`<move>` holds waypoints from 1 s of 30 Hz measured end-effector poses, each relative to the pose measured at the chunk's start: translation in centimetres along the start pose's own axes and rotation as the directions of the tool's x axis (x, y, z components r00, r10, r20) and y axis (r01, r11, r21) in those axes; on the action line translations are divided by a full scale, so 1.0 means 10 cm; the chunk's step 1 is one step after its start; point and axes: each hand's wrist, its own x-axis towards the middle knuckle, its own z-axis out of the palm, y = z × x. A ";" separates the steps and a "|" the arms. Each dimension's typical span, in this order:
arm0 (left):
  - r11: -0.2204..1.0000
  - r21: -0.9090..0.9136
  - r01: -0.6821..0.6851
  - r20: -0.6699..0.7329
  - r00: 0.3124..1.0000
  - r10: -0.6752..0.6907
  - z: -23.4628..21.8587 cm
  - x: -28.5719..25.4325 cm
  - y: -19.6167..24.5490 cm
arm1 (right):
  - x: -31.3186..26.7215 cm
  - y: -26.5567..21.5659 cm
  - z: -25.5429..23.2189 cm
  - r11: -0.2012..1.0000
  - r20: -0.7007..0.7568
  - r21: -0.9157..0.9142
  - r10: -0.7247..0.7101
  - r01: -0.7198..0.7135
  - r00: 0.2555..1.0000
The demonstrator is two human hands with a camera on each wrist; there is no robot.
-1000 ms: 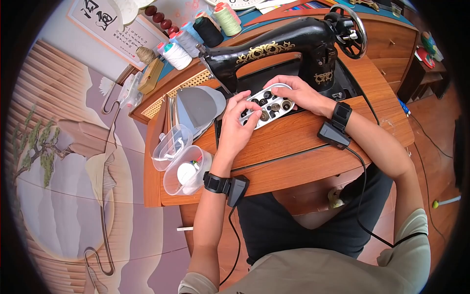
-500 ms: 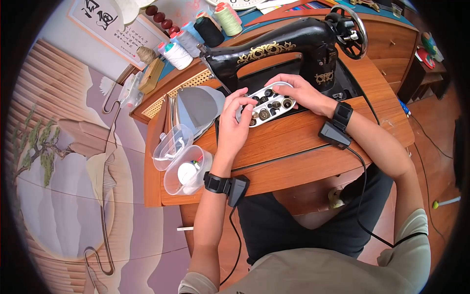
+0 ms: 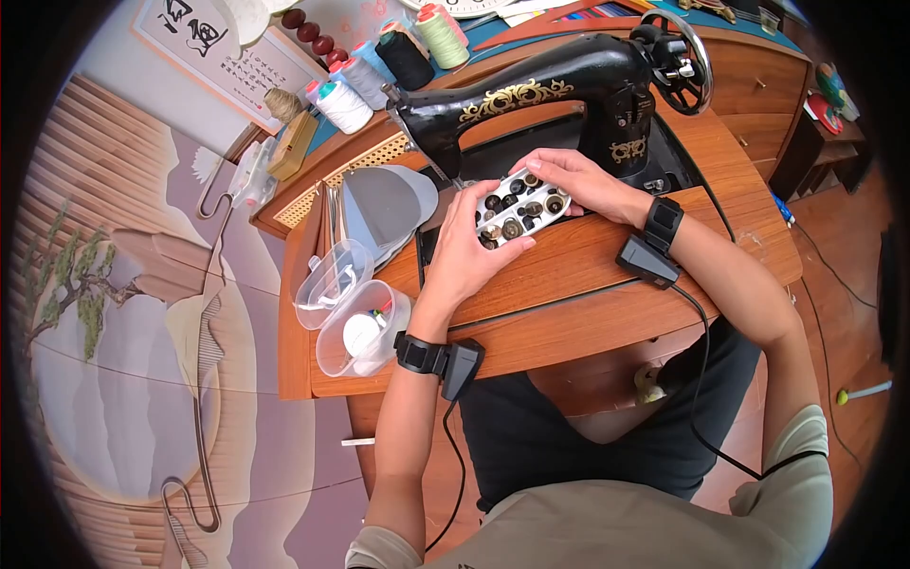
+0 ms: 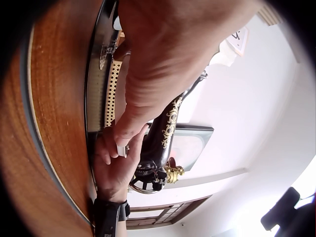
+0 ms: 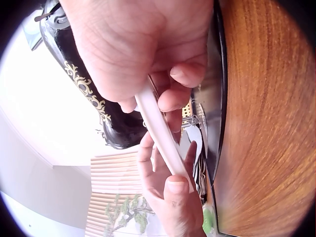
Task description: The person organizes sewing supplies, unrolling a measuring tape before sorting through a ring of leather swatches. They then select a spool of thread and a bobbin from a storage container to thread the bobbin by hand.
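Observation:
Both hands hold a white compartment box in front of the sewing machine. In the head view several dark round buttons sit in its compartments. My left hand grips the left end, thumb along the near edge and fingers at the far side. My right hand grips the right end, its thumb at the top rim and other fingers curled underneath. Seen from the right wrist, the box is a thin edge slanting between the two hands. The left wrist view shows only a small white corner; the left hand hides the rest.
A black sewing machine stands right behind the box on the wooden table. To the left are a clear plastic tub, its lid and grey sheets. Thread spools line the back.
My left hand's fingers have moved from over the box's left compartments to its end and edges, its thumb spreading along the near side. The right hand stays on its end.

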 end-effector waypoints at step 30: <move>0.997 0.028 -0.068 -0.122 0.990 0.071 -0.37 -0.29 0.39 | 0.03 -0.01 -0.06 0.986 -0.058 0.143 0.093 -0.084 0.994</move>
